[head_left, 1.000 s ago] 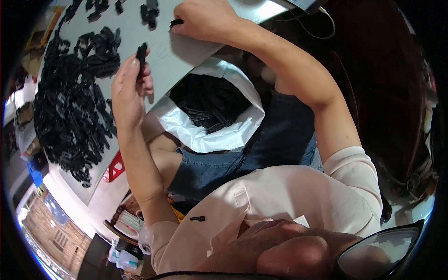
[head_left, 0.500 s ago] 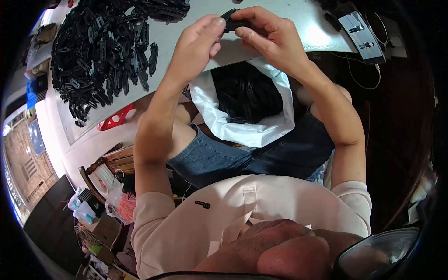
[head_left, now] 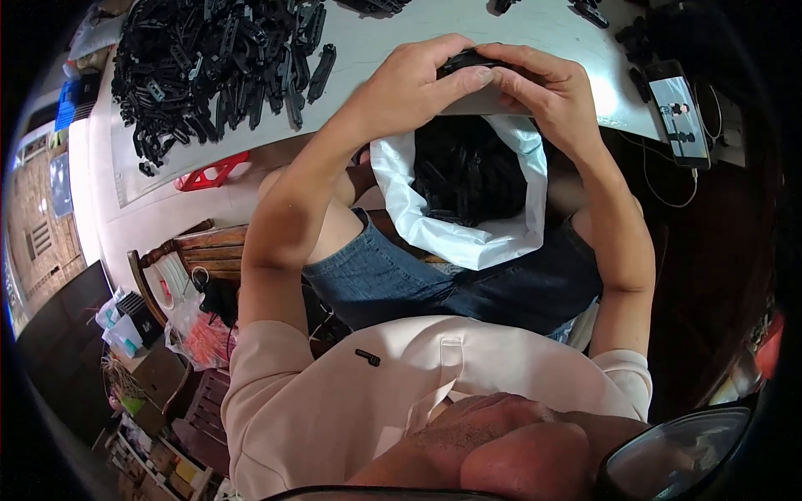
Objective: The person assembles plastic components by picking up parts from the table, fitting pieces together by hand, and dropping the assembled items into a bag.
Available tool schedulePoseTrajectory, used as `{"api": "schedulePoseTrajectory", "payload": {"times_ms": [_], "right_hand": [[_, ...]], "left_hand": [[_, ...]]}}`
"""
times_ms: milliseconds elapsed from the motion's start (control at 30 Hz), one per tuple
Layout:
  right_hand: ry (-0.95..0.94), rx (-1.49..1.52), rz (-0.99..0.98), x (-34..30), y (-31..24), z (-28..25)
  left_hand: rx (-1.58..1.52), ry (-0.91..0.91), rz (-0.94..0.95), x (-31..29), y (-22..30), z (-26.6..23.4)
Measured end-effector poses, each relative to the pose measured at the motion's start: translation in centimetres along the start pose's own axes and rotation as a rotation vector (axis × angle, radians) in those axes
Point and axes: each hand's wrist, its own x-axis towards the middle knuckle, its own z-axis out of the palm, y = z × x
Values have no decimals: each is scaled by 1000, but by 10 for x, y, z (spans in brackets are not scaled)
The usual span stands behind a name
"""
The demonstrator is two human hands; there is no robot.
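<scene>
Both hands meet above the near edge of the table, closed round a slim black plastic part (head_left: 464,61). My left hand (head_left: 418,82) grips its left end, with the thumb stretched across the near side. At the other end my right hand (head_left: 553,83) pinches with fingers and thumb, its fingertips close to the left thumb. Fingers hide much of the part, so its exact kind is unclear. Just below the hands, a white sack (head_left: 399,194) with a rolled-down rim stands between my legs, holding many similar black parts (head_left: 474,175).
A large heap of black plastic parts (head_left: 213,71) covers the left of the white table (head_left: 359,63). At the right edge lies a lit phone (head_left: 678,117) with a cable (head_left: 668,200). A red stool (head_left: 213,173) and a wooden chair (head_left: 209,250) are at the left.
My hands have shifted right and lower in the picture, and the view has turned somewhat. The left thumb now stretches across the black part toward the right fingertips.
</scene>
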Motion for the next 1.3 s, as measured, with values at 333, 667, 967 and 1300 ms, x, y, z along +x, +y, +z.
{"api": "schedulePoseTrajectory", "payload": {"times_ms": [333, 667, 967, 1300], "right_hand": [[-171, 89, 108, 0, -3, -5], [-356, -329, -28, 6, -7, -5], [418, -851, -312, 57, 17, -14], [139, -874, -152, 32, 2, -23]], "left_hand": [[86, -21, 23, -6, 9, -7], [1153, 266, -443, -46, 37, -52], [1222, 81, -451, -37, 3, -57], [721, 170, -299, -14, 4, -45]]}}
